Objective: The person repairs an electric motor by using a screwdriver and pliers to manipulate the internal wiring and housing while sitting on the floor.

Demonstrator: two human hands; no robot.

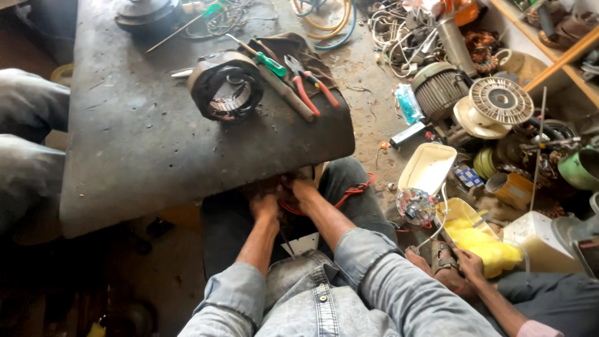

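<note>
Head view shows the left hand (267,205) and right hand (304,187) low in the middle of the frame, just under the near edge of the dark table (143,143), fingers seemingly curled around a bundle of reddish wire (349,192), though shadow hides the grip. Upper middle, a motor housing (226,85) lies on the table beside red-handled pliers (304,87).

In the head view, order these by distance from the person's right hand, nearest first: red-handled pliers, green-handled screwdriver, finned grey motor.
1. Red-handled pliers, on the board above the right hand.
2. Green-handled screwdriver, farther up the board, slightly left.
3. Finned grey motor, on the floor, far upper right.
</note>
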